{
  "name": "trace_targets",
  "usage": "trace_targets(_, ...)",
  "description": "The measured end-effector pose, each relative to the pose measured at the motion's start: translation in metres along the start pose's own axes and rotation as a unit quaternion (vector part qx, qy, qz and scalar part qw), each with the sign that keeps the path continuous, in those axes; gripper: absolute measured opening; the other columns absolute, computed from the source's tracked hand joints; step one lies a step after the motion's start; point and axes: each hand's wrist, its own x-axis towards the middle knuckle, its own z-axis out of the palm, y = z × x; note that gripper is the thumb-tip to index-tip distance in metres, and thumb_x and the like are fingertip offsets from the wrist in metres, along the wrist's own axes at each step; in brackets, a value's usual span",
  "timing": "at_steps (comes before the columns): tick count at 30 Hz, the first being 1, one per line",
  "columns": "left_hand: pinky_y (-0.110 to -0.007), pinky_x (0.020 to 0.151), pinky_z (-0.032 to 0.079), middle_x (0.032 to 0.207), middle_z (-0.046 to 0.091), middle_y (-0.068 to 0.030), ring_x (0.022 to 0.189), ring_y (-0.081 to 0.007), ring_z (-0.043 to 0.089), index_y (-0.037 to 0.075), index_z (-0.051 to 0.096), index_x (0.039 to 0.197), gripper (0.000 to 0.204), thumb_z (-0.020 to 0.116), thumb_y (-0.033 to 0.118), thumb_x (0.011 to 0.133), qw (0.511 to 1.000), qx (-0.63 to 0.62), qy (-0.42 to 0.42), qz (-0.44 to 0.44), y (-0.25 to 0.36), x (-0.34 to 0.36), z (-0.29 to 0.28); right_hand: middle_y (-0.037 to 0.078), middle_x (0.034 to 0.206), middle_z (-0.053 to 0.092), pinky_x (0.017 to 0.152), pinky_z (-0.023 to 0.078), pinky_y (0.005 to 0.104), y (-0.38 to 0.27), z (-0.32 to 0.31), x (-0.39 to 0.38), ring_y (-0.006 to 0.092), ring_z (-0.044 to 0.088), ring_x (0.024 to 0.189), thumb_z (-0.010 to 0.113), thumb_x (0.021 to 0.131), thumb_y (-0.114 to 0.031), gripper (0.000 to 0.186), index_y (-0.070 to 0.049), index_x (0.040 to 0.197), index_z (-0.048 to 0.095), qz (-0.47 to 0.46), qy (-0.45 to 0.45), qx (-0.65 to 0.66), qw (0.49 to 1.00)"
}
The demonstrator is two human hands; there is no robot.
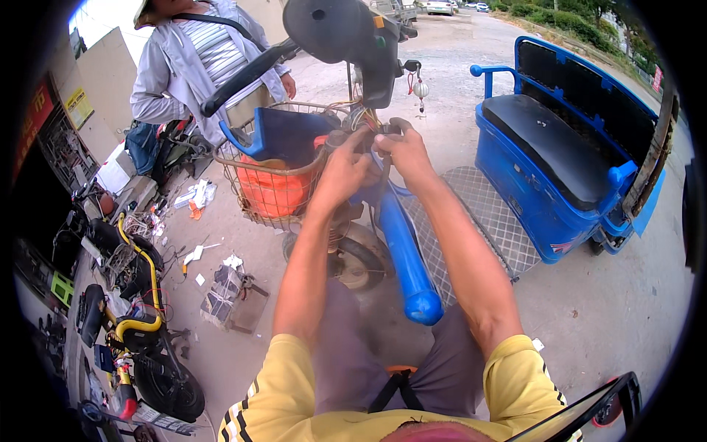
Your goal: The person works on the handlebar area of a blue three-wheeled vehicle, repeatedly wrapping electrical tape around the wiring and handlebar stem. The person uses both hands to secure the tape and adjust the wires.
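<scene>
Both arms reach forward to the front of a blue electric tricycle, just under its dark handlebar head (pixel 379 70). A bundle of thin coloured wires (pixel 363 116) hangs out there. My left hand (pixel 345 168) is closed, its fingertips pinched at the lower end of these wires. Beside it, my right hand (pixel 406 151) is closed too, thumb and forefinger pressed together around a small dark piece that I cannot make out. The hands almost touch. Below them a blue frame tube (pixel 411 265) slopes down toward me.
A wire basket (pixel 276 210) with a blue panel (pixel 283 138) and an orange bag (pixel 272 190) adjoins my left hand. The blue seat box (pixel 508 162) stands right. A person (pixel 199 66) stands far left, near scattered parts and a yellow-framed scooter (pixel 140 324).
</scene>
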Motion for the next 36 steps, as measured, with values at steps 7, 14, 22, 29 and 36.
trace_targets(7, -0.042, 0.072, 0.059, 0.082, 0.078, -0.0165, 0.077, -0.0290, 0.078, 0.002, 0.057, 0.153, 0.051, 0.065, 0.023, 0.107, 0.972, 0.191, 0.125, 0.055, -0.007, 0.009, 0.027, 0.019, 0.094, 0.080, 0.088, 0.058, 0.0346, 0.005, -0.005, 0.007, 0.0231, 0.076, 0.093, 0.073, 0.092, -0.011, 0.089, 0.023, 0.161, 0.028, -0.031, 0.003, -0.072, 0.997)
trace_targets(14, -0.040, 0.070, 0.059, 0.075, 0.077, -0.0129, 0.072, -0.0239, 0.075, 0.001, 0.061, 0.143, 0.043, 0.064, 0.015, 0.102, 0.966, 0.208, 0.139, 0.062, -0.005, 0.014, 0.023, 0.017, 0.090, 0.078, 0.078, 0.061, 0.0359, 0.002, -0.006, 0.002, 0.0249, 0.077, 0.078, 0.072, 0.089, -0.011, 0.089, 0.016, 0.164, 0.032, -0.055, -0.017, -0.108, 0.992)
trace_targets(22, -0.046, 0.077, 0.059, 0.085, 0.079, -0.0184, 0.082, -0.0342, 0.078, 0.004, 0.064, 0.146, 0.048, 0.067, 0.023, 0.101, 0.932, 0.308, 0.182, 0.064, 0.003, 0.010, 0.035, 0.016, 0.088, 0.075, 0.085, 0.060, 0.0421, 0.017, -0.002, 0.013, 0.0299, 0.077, 0.086, 0.072, 0.087, -0.013, 0.091, 0.012, 0.166, 0.032, -0.082, 0.025, -0.137, 0.987)
trace_targets(29, -0.054, 0.089, 0.059, 0.102, 0.081, -0.0234, 0.098, -0.0443, 0.078, 0.008, 0.071, 0.141, 0.045, 0.068, 0.029, 0.102, 0.942, 0.279, 0.182, 0.027, 0.007, 0.011, 0.031, 0.017, 0.096, 0.076, 0.090, 0.058, 0.0407, 0.002, 0.000, 0.004, 0.0291, 0.075, 0.096, 0.070, 0.091, -0.010, 0.086, 0.011, 0.165, 0.033, -0.045, -0.012, -0.095, 0.994)
trace_targets(36, -0.043, 0.076, 0.057, 0.085, 0.080, -0.0184, 0.079, -0.0274, 0.078, 0.003, 0.073, 0.137, 0.045, 0.070, 0.031, 0.101, 0.933, 0.298, 0.193, 0.060, -0.003, 0.018, 0.030, 0.037, 0.129, 0.071, 0.110, 0.052, 0.0498, -0.005, 0.004, -0.012, 0.0484, 0.070, 0.125, 0.071, 0.096, -0.015, 0.081, 0.006, 0.162, 0.030, -0.018, 0.050, -0.082, 0.995)
